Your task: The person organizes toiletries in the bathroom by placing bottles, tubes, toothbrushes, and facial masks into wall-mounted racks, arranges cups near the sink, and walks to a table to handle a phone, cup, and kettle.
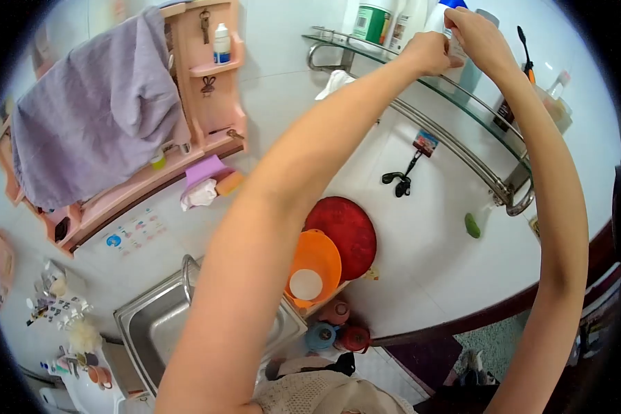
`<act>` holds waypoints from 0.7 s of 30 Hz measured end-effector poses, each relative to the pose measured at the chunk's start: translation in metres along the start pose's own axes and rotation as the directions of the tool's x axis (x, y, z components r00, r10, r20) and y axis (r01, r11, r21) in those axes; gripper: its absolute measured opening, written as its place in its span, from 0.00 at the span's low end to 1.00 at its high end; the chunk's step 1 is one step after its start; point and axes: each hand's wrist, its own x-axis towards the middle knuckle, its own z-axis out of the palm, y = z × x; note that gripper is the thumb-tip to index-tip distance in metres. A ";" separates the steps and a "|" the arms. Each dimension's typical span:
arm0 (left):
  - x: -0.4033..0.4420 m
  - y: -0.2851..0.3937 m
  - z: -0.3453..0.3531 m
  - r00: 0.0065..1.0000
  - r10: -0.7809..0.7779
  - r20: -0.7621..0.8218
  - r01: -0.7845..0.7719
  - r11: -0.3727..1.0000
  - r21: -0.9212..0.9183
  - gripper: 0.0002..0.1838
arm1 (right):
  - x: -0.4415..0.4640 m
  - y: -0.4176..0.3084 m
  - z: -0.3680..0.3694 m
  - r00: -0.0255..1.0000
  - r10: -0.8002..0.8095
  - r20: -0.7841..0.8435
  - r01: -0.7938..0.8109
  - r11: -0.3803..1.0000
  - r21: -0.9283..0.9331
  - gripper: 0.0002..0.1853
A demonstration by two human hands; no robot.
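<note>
Blue-capped, the bottle (435,18) by the left hand (429,54) and right hand (473,34) at the shelf (357,51) risked toppling if knocked; whether the curled fingers clamped it, I couldn't tell.

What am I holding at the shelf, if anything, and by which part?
Cannot tell: your left hand and right hand are by the blue-and-white bottle, but any grip is hidden.

top (293,397): beige, openwork-textured | arms (272,193): bare | hands (429,53): bare
</note>
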 end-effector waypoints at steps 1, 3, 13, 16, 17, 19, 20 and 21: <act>-0.001 0.004 -0.002 0.997 -0.072 0.008 0.072 0.996 0.057 0.28 | 0.001 0.000 0.005 0.999 -0.046 -0.023 0.047 0.997 0.055 0.05; 0.000 0.006 -0.002 0.984 -0.176 0.014 0.174 0.981 0.087 0.25 | -0.002 -0.003 0.009 1.000 -0.006 -0.008 0.006 1.000 0.028 0.05; 0.001 0.004 0.006 0.967 -0.221 0.125 0.205 0.970 0.133 0.29 | -0.018 -0.014 0.003 0.993 0.111 0.038 -0.112 0.994 0.016 0.10; -0.003 0.006 0.008 0.974 -0.218 0.066 0.204 0.964 0.170 0.28 | -0.024 -0.012 0.011 0.995 0.098 0.008 -0.098 0.995 0.027 0.13; -0.004 0.006 0.007 0.973 -0.217 0.083 0.199 0.963 0.182 0.29 | -0.024 -0.010 0.013 0.995 0.098 0.011 -0.098 0.995 0.030 0.13; -0.004 0.006 0.008 0.971 -0.217 0.099 0.195 0.962 0.193 0.30 | -0.024 -0.007 0.015 0.989 0.146 0.011 -0.146 0.986 0.074 0.15; -0.004 0.006 0.008 0.974 -0.209 0.083 0.190 0.963 0.191 0.30 | -0.025 -0.006 0.015 0.989 0.144 0.011 -0.145 0.987 0.074 0.15; -0.004 0.005 0.009 0.977 -0.201 0.065 0.185 0.964 0.188 0.30 | -0.025 -0.007 0.013 0.989 0.145 0.011 -0.146 0.986 0.080 0.16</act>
